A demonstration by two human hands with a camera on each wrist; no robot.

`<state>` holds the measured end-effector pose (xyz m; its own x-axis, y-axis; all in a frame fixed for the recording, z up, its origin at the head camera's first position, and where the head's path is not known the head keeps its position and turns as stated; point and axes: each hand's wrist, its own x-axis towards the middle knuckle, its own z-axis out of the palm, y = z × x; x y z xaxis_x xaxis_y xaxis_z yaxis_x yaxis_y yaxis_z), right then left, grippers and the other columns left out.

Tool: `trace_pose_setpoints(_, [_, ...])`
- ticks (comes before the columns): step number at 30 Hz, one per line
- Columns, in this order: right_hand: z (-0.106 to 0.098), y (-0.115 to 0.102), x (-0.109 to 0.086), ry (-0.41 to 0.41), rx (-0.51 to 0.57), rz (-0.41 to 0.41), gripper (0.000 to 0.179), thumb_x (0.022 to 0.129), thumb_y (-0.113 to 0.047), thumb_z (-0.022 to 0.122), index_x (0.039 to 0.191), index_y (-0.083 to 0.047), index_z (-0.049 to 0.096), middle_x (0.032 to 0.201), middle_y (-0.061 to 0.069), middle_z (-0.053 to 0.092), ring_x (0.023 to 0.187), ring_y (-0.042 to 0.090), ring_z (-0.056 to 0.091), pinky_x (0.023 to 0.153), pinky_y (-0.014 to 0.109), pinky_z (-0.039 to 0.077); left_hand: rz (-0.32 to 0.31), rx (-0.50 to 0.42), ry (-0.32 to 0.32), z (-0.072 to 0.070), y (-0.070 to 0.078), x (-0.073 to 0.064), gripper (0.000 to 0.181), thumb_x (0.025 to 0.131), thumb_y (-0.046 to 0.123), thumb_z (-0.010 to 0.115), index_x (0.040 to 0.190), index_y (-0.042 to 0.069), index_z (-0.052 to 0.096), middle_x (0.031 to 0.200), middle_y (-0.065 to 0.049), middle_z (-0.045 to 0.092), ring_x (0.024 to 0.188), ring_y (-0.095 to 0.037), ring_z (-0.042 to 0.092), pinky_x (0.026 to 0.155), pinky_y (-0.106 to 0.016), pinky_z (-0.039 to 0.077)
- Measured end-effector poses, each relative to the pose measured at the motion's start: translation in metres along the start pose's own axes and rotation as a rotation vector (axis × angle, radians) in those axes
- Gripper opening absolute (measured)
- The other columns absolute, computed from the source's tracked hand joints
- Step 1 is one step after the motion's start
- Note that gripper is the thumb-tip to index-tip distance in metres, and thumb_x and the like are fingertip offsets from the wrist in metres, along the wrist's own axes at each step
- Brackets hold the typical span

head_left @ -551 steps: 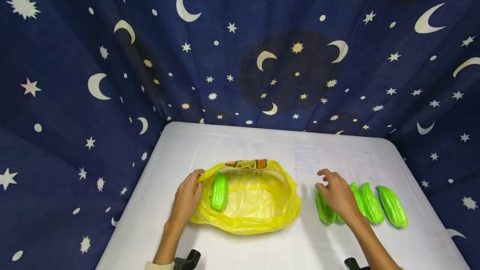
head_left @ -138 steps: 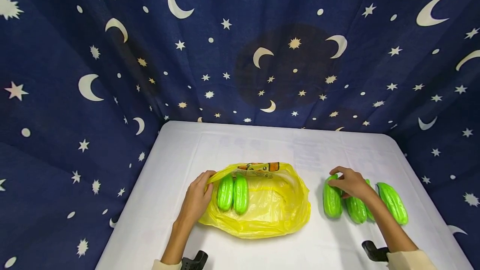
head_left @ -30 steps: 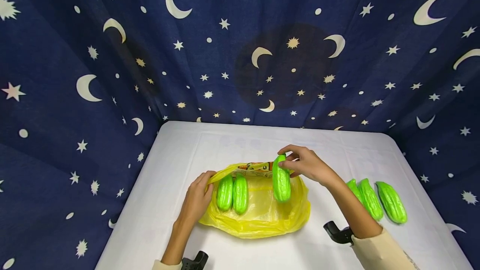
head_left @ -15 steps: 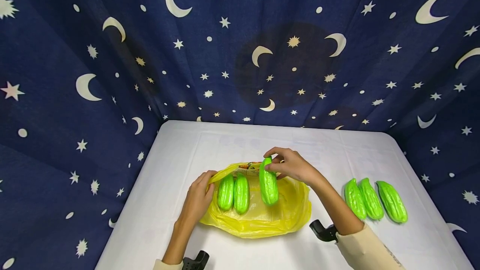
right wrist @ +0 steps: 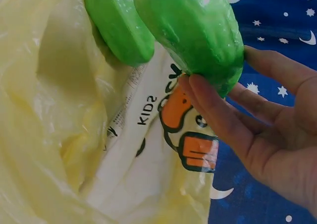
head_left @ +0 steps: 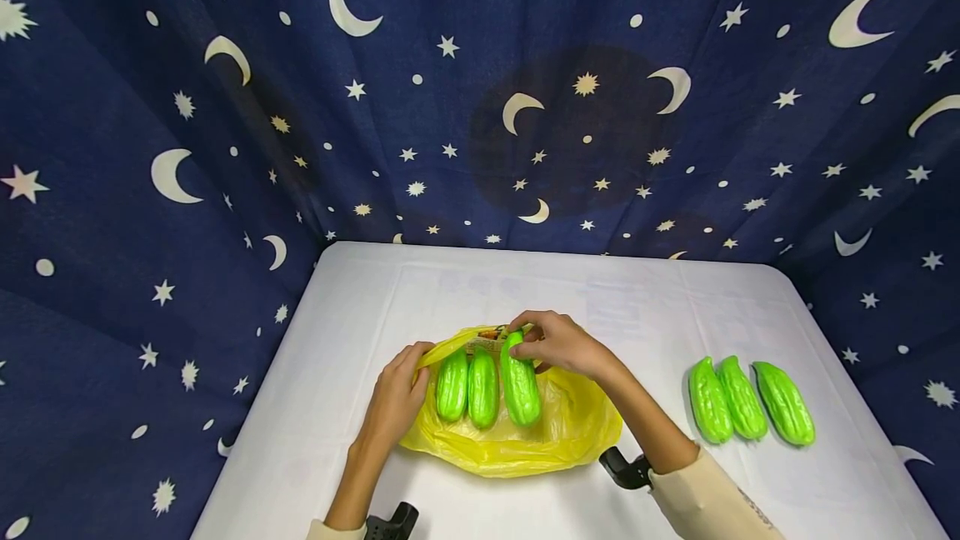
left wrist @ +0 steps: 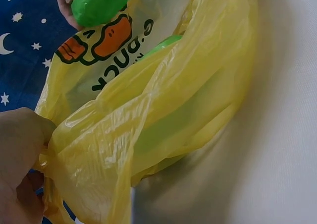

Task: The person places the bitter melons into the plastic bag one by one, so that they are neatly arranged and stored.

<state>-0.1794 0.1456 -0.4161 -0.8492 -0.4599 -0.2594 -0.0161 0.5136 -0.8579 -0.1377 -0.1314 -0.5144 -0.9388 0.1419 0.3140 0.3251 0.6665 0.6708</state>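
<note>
A yellow plastic bag [head_left: 517,458] with a cartoon duck print lies on the table with its mouth spread wide. My left hand [head_left: 396,394] pinches the bag's left rim, and in the left wrist view the thin plastic bunches between thumb and fingers. Inside, at the left, two glossy green cucumbers lie side by side, one [head_left: 452,388] beside the other [head_left: 483,390]. My right hand [head_left: 566,347] grips a third cucumber [head_left: 521,394] by its far end, just right of that pair and over the bag's inside. In the right wrist view, thumb and fingertips clasp the held cucumber's [right wrist: 203,30] tip.
Three more green cucumbers [head_left: 741,398] lie in a loose row on the white-covered table [head_left: 465,286], right of the bag. A dark blue curtain [head_left: 450,107] with stars and moons hangs behind the table and along its sides.
My right hand took a cucumber from the row at right, carried it left over the bag, and has lowered it beside the two inside. My left hand keeps its hold on the rim.
</note>
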Motion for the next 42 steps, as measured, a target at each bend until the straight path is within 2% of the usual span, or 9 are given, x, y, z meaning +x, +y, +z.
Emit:
trace_pose_setpoints(4, [0.007, 0.004, 0.002, -0.012, -0.021, -0.01, 0.036, 0.091, -0.013, 0.072, 0.123, 0.0, 0.062, 0.094, 0.012, 0.067, 0.075, 0.02, 0.066, 0.063, 0.035, 0.058, 0.003, -0.002, 0.0, 0.0, 0.0, 0.0, 0.028, 0.096, 0.0, 0.06, 0.119, 0.014, 0.065, 0.111, 0.0, 0.067, 0.103, -0.018, 0.064, 0.085, -0.036, 0.054])
trace_pose_setpoints(11, [0.022, 0.011, 0.007, -0.017, -0.03, -0.024, 0.032, 0.092, -0.01, 0.07, 0.123, -0.001, 0.064, 0.092, 0.01, 0.067, 0.073, 0.021, 0.066, 0.065, 0.041, 0.058, 0.025, -0.001, 0.023, 0.002, 0.0, 0.0, 0.028, 0.094, -0.003, 0.062, 0.118, 0.011, 0.065, 0.108, -0.002, 0.068, 0.1, -0.019, 0.066, 0.082, -0.037, 0.055])
trace_pose_setpoints(16, [0.034, 0.016, 0.011, 0.01, -0.074, -0.005, 0.037, 0.093, -0.009, 0.068, 0.127, 0.003, 0.061, 0.085, 0.011, 0.065, 0.069, 0.029, 0.065, 0.065, 0.044, 0.057, 0.037, 0.008, 0.032, 0.003, -0.001, 0.0, 0.028, 0.093, -0.003, 0.063, 0.117, 0.011, 0.066, 0.108, -0.002, 0.068, 0.1, -0.019, 0.066, 0.081, -0.038, 0.055])
trace_pose_setpoints(20, [0.041, 0.023, 0.016, 0.044, -0.121, 0.01, 0.038, 0.094, -0.01, 0.067, 0.129, 0.006, 0.059, 0.068, 0.01, 0.06, 0.059, 0.03, 0.061, 0.056, 0.037, 0.053, 0.035, 0.002, 0.023, 0.004, -0.001, 0.001, 0.028, 0.094, -0.003, 0.062, 0.118, 0.011, 0.066, 0.109, -0.002, 0.068, 0.101, -0.019, 0.065, 0.083, -0.038, 0.054])
trace_pose_setpoints(24, [0.046, 0.03, 0.019, 0.077, -0.14, 0.024, 0.039, 0.095, -0.01, 0.065, 0.129, 0.006, 0.059, 0.064, 0.01, 0.06, 0.051, 0.021, 0.055, 0.05, 0.03, 0.047, 0.044, 0.0, 0.023, 0.004, -0.001, 0.001, 0.027, 0.094, -0.003, 0.062, 0.117, 0.011, 0.066, 0.108, -0.002, 0.068, 0.1, -0.019, 0.066, 0.082, -0.038, 0.055])
trace_pose_setpoints(30, [0.053, 0.038, 0.027, 0.131, -0.164, 0.027, 0.037, 0.093, -0.008, 0.065, 0.126, 0.008, 0.06, 0.088, 0.011, 0.067, 0.045, 0.012, 0.045, 0.047, 0.027, 0.041, 0.045, 0.005, 0.025, 0.004, -0.002, 0.002, 0.027, 0.094, -0.003, 0.062, 0.117, 0.01, 0.065, 0.107, -0.002, 0.068, 0.098, -0.018, 0.066, 0.081, -0.038, 0.055])
trace_pose_setpoints(35, [0.059, 0.044, 0.034, 0.154, -0.191, 0.039, 0.036, 0.092, -0.007, 0.065, 0.125, 0.01, 0.061, 0.081, 0.014, 0.068, 0.041, 0.009, 0.033, 0.044, 0.023, 0.034, 0.042, 0.002, 0.02, 0.003, -0.003, 0.002, 0.03, 0.093, -0.005, 0.062, 0.118, 0.01, 0.065, 0.11, -0.003, 0.068, 0.104, -0.021, 0.065, 0.086, -0.04, 0.054])
trace_pose_setpoints(40, [0.064, 0.049, 0.04, 0.178, -0.211, 0.041, 0.035, 0.092, -0.008, 0.064, 0.122, 0.009, 0.063, 0.113, 0.022, 0.065, 0.045, 0.008, 0.03, 0.046, 0.024, 0.033, 0.051, -0.002, 0.023, 0.001, -0.004, 0.001, 0.03, 0.093, -0.006, 0.062, 0.118, 0.011, 0.065, 0.11, -0.002, 0.068, 0.103, -0.02, 0.065, 0.085, -0.039, 0.054])
trace_pose_setpoints(42, [0.065, 0.05, 0.042, 0.187, -0.213, 0.049, 0.034, 0.092, -0.008, 0.063, 0.121, 0.009, 0.063, 0.12, 0.025, 0.062, 0.046, 0.009, 0.031, 0.047, 0.026, 0.034, 0.052, 0.001, 0.022, 0.001, -0.004, 0.001, 0.03, 0.093, -0.005, 0.061, 0.118, 0.011, 0.065, 0.11, -0.001, 0.068, 0.102, -0.018, 0.065, 0.085, -0.038, 0.054])
